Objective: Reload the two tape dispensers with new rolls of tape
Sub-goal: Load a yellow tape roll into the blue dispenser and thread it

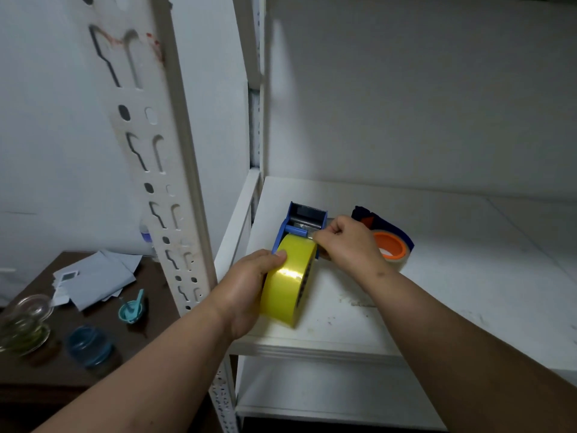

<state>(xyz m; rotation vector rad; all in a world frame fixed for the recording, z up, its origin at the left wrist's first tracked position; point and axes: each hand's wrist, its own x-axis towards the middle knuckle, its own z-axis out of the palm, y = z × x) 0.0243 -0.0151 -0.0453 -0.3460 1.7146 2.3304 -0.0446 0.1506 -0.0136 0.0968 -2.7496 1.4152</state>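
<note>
A blue tape dispenser (304, 218) stands on the white shelf (437, 276) with a big yellow roll of tape (288, 278) seated in it. My left hand (249, 289) grips the roll from its left side, thumb on top. My right hand (346, 242) pinches the tape's free end at the top of the roll, just below the dispenser's roller. Behind my right hand lies a second dispenser, dark blue (385, 225), holding a clear roll with an orange core (390, 245).
A slotted white shelf post (162, 182) rises at the left. Beyond it, a lower brown table (40, 367) carries envelopes (96, 276), a glass jar (26, 320), a blue lid (90, 345) and a teal cup (131, 310). Another shelf (327, 392) lies below.
</note>
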